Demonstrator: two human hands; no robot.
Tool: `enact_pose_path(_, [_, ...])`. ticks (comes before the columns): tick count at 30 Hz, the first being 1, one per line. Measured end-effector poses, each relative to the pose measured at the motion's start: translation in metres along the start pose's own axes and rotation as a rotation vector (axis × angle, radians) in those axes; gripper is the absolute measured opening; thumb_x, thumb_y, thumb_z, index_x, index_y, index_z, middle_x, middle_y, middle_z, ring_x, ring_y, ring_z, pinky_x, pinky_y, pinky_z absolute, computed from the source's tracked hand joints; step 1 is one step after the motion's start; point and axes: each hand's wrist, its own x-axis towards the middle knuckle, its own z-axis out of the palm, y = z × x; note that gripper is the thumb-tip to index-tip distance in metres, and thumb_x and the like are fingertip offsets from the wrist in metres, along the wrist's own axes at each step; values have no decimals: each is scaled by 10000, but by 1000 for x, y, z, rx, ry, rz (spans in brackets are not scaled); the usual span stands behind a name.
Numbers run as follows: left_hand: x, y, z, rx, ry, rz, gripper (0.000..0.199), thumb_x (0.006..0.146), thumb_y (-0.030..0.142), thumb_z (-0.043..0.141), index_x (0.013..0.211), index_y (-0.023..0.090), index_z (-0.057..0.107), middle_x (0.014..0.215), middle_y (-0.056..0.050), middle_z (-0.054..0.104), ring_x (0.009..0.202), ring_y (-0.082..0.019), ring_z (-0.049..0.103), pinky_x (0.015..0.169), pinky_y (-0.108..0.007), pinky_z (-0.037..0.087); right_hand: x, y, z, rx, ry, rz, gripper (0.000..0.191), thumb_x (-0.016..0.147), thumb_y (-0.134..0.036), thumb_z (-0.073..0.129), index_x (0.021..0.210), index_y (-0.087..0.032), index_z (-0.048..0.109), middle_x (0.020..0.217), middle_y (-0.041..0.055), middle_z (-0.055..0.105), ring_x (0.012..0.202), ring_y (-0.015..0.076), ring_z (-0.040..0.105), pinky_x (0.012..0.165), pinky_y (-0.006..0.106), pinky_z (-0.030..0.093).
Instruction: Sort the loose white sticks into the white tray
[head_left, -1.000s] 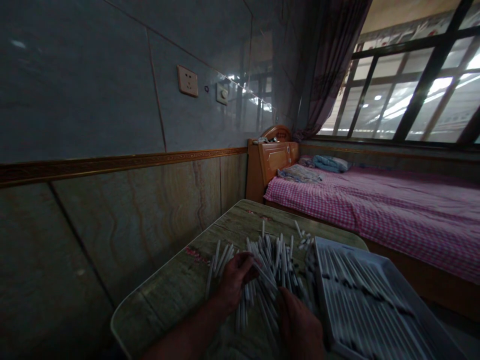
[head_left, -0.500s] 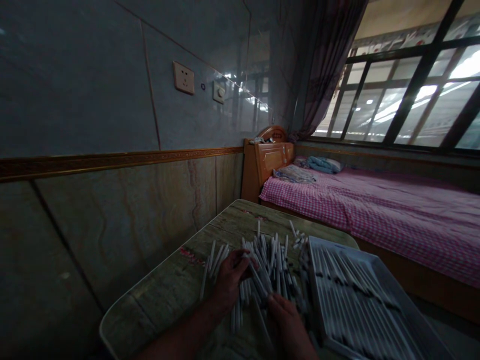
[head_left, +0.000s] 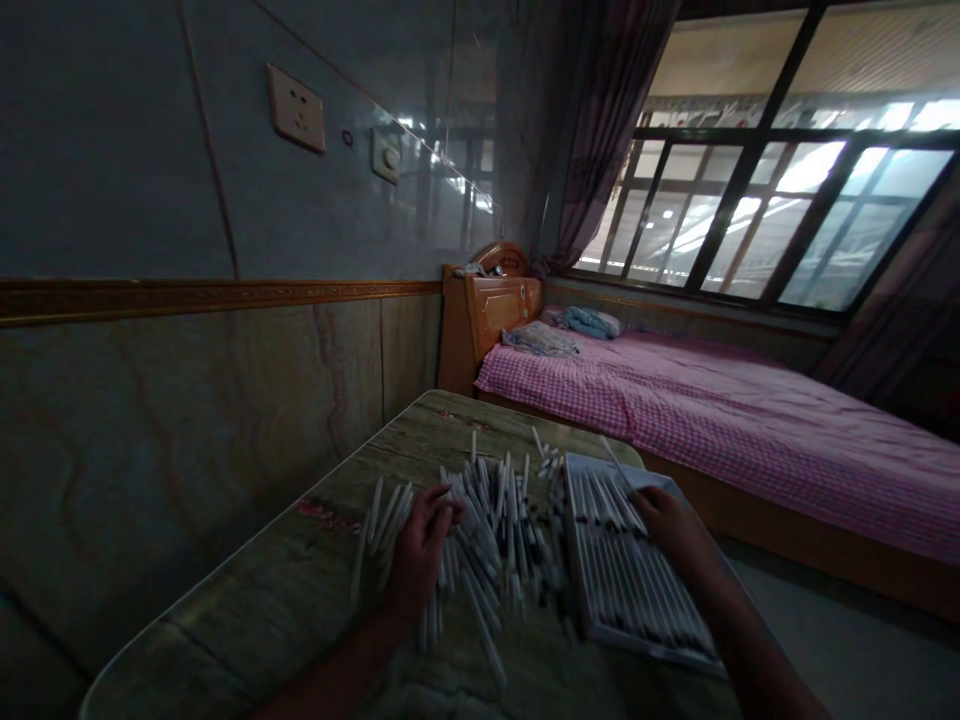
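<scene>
Moved across from the near end of the pile, my right hand now lies at the far corner of the white tray, its fingers stretched over the rim. Whether they pinch the thin stick just beside them, I cannot tell. My left hand rests curled on the loose white sticks, fingers narrowed; what they hold, if anything, is hard to make out. These sticks lie heaped and crossed on the marbled worktop, directly left of the tray, which carries further sticks in parallel rows. Beyond the worktop stand a bed with a pink checked sheet, a wooden headboard, a curtain and a barred window. A wall socket is set in the tiled wall. Sticks beneath my left palm are hidden, and the tray's rows are blurred.
</scene>
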Motion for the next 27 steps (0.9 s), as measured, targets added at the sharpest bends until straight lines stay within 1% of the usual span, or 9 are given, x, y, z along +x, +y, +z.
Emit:
enact_pose_path(3, [-2, -6, 0, 12, -51, 23, 327, 773, 378, 678, 1045, 204, 629, 881, -55, 726, 814, -212, 702, 740, -299, 536, 18, 40, -6, -144, -7, 144, 353, 890, -265, 384, 857, -156, 719, 966, 172, 710, 873, 254, 678, 641, 284, 408])
enact_pose_path(6, [-3, -6, 0, 33, -80, 17, 289, 793, 365, 655, 1032, 204, 633, 855, -53, 724, 768, -203, 701, 700, -287, 535, 20, 60, -4, -216, -19, 201, 351, 875, -227, 392, 774, -150, 718, 924, 198, 709, 827, 276, 690, 605, 297, 406])
enact_pose_path(11, [-4, 2, 3, 39, -85, 3, 234, 795, 356, 648, 975, 207, 649, 803, -44, 719, 690, -185, 687, 624, -267, 526, 20, 69, 1, -274, -23, 196, 334, 878, -227, 424, 727, -162, 714, 910, 186, 708, 829, 279, 693, 594, 297, 409])
enact_pose_path(14, [-5, 3, 5, 34, -71, 16, 221, 799, 354, 642, 963, 207, 655, 794, -42, 715, 679, -182, 682, 626, -268, 528, 26, 63, 2, -298, 18, 159, 347, 899, -229, 397, 805, -133, 718, 912, 207, 690, 838, 291, 685, 612, 316, 414])
enact_pose_path(17, [-1, 4, 2, 77, -32, 60, 223, 825, 349, 602, 991, 207, 647, 826, -46, 717, 739, -194, 688, 697, -289, 538, 41, 39, 8, -308, 99, 56, 403, 934, -217, 309, 977, -104, 694, 1008, 224, 659, 902, 289, 663, 666, 328, 418])
enact_pose_path(20, [11, 7, -9, 198, 63, 144, 223, 854, 355, 546, 986, 207, 646, 894, -60, 718, 868, -216, 678, 810, -321, 521, 67, -3, 23, -285, 157, -126, 414, 962, -229, 285, 1224, -133, 592, 1175, 179, 610, 1027, 227, 619, 789, 286, 414])
enact_pose_path(24, [37, 10, -41, 516, 220, 248, 282, 874, 372, 469, 1014, 196, 641, 1016, -86, 701, 1010, -253, 630, 921, -392, 468, 114, -66, 59, -290, 123, -315, 430, 961, -267, 357, 1361, -159, 473, 1311, 154, 530, 1148, 222, 550, 910, 292, 387])
enact_pose_path(26, [50, 9, -59, 697, 279, 248, 312, 871, 338, 447, 1070, 175, 624, 1076, -107, 687, 1047, -267, 613, 949, -418, 447, 134, -91, 78, -313, 80, -368, 442, 957, -281, 388, 1383, -181, 449, 1356, 155, 497, 1198, 244, 513, 946, 324, 377])
enact_pose_path(27, [56, 6, -67, 792, 282, 241, 322, 869, 316, 437, 1087, 165, 620, 1091, -116, 682, 1053, -272, 610, 953, -424, 442, 143, -101, 87, -329, 51, -389, 433, 955, -283, 406, 1377, -202, 458, 1363, 150, 494, 1226, 254, 491, 963, 341, 372])
